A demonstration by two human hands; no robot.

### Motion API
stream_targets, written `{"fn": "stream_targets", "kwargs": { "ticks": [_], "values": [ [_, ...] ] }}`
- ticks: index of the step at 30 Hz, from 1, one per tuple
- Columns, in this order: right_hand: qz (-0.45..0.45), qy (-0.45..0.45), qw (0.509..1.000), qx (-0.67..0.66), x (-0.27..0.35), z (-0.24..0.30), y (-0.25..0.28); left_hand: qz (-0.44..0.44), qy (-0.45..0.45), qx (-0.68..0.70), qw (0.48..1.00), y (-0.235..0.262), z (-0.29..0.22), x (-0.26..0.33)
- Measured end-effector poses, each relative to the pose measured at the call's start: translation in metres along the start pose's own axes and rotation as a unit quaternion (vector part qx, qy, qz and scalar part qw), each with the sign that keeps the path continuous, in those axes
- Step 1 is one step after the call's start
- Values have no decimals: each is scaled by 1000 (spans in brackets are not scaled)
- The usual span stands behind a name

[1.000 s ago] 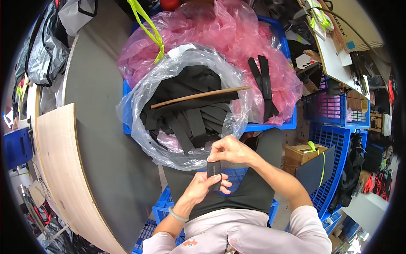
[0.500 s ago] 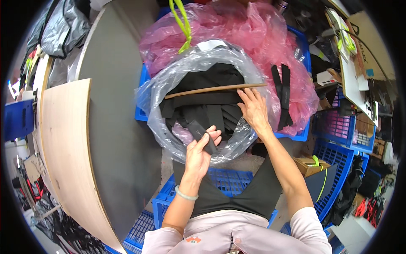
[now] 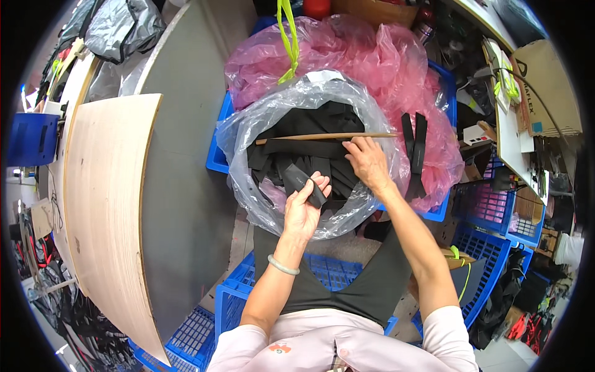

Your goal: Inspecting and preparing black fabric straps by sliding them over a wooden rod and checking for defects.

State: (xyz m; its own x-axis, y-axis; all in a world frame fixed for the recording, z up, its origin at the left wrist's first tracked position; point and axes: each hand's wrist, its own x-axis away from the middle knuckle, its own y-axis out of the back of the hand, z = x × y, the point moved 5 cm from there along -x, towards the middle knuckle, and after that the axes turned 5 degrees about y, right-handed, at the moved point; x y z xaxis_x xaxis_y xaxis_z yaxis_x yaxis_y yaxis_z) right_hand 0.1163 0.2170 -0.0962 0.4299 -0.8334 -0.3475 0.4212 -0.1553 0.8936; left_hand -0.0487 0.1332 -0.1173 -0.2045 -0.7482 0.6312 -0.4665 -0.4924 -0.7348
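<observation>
From my feed, the left hand (image 3: pixel 302 211) at frame center had its fingers curled around a short folded black strap (image 3: pixel 304 184), held just over the near rim of the clear plastic bag (image 3: pixel 248 133). The right hand (image 3: pixel 370 162) lay flat, fingers spread open, on the black strap pile (image 3: pixel 310 133) inside, touching a thin wooden stick (image 3: pixel 322 136) across the opening. Crinkly pink plastic (image 3: pixel 347 56) crowded the top; a smooth curved board (image 3: pixel 108 204) walled off the left, so not much room.
</observation>
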Motion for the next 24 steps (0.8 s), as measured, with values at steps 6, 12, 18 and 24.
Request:
{"fn": "stream_targets", "kwargs": {
  "ticks": [6,12,18,24],
  "values": [
    [28,-15,998,57,-15,26,-29,-5,-17,-18,1000,12,-5,0],
    [18,25,998,47,-13,20,-46,-1,-37,-43,998,9,-10,-5],
    [22,5,998,-62,-22,8,-42,8,-47,-41,998,3,-12,-21],
    [-23,-28,995,-91,-22,4,-40,32,-77,-92,992,-5,-8,-48]
  ]
}}
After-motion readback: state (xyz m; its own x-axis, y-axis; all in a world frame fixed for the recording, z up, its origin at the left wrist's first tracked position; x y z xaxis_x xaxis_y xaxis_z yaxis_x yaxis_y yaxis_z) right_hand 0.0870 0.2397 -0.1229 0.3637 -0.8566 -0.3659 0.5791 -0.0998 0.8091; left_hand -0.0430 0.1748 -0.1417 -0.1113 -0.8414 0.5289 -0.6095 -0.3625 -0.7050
